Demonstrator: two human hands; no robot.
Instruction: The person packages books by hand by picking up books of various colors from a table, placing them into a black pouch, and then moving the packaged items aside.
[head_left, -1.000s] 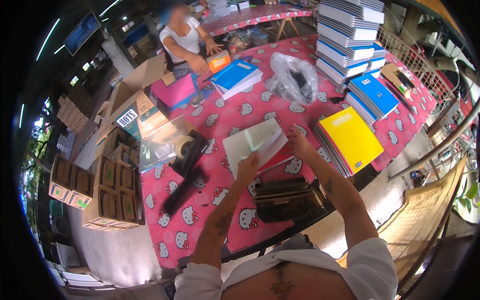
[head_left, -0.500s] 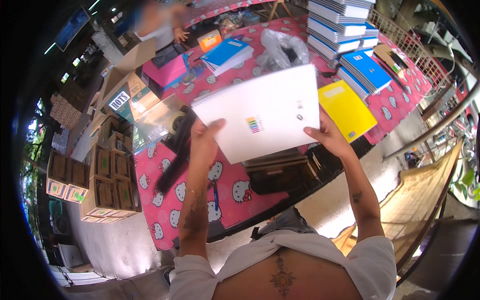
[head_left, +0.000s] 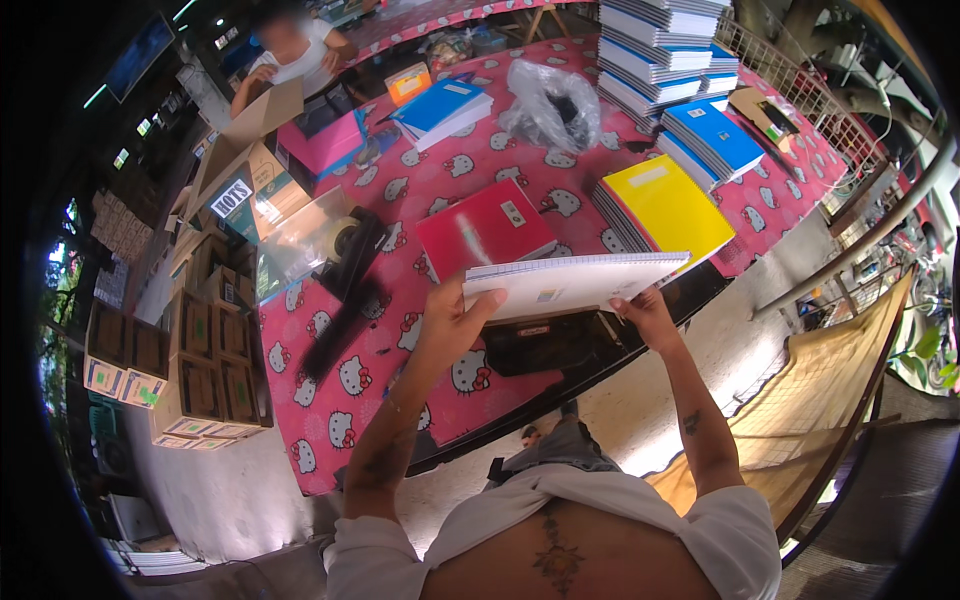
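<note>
Between my two hands is a white-backed spiral notebook [head_left: 575,278], tipped so its upper edge faces me and its back cover is foreshortened. My left hand [head_left: 455,322] grips its left end, thumb on the cover. At the right end, my right hand [head_left: 648,316] pinches it with the thumb on top. Just beyond it lies a red notebook [head_left: 487,228] on the pink patterned tablecloth [head_left: 350,420]. To the right sits a stack of spiral notebooks with a yellow one [head_left: 672,205] on top, its near edge partly behind the held notebook.
Blue notebooks [head_left: 712,138] lie beside a tall notebook stack [head_left: 650,65] at the far right. A clear plastic bag [head_left: 550,105] and another blue notebook [head_left: 440,105] are farther back. Leftward are a black tape dispenser [head_left: 360,250] and an open carton [head_left: 265,190]. Another person [head_left: 300,55] sits beyond.
Both hands have lowered the notebook toward me and tilted it from nearly face-on to a flatter angle. The red notebook and the whole yellow-topped stack now show behind it.
</note>
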